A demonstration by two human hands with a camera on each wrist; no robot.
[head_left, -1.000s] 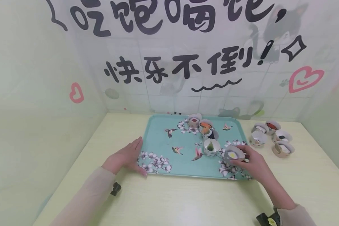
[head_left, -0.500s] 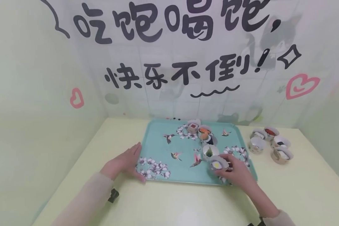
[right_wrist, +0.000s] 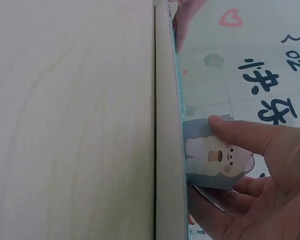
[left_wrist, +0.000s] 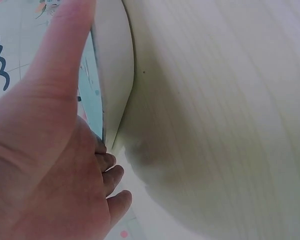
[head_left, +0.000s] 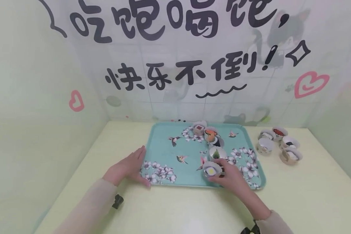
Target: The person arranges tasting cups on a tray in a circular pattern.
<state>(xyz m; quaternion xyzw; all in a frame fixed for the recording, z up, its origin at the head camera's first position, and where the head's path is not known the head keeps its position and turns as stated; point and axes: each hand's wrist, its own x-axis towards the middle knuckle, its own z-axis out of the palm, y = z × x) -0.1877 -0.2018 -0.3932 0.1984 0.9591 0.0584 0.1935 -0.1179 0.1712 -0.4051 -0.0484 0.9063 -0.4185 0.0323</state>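
Note:
My right hand (head_left: 232, 177) grips a small grey paper cup (head_left: 212, 170) by its side, thumb and fingers round it. The cup has a scalloped rim and a white-and-yellow piece inside; the right wrist view shows a cartoon animal printed on its wall (right_wrist: 217, 156). It is at the front part of the turquoise tray (head_left: 163, 152); whether it touches the tray I cannot tell. Just behind it stands a cup with a green leaf (head_left: 216, 154). My left hand (head_left: 127, 167) rests against the tray's left edge with fingers extended, thumb near the front corner.
Farther back on the tray, a row continues with a dark-topped cup (head_left: 217, 141), an orange-filled cup (head_left: 210, 134) and a red-topped cup (head_left: 199, 128). Several more cups (head_left: 291, 156) cluster on the table right of the tray. A lettered wall (head_left: 175, 107) rises behind.
My right hand has carried the grey cup leftward across the front of the tray, from right of the leaf cup to in front of it. My left hand stays at the tray edge.

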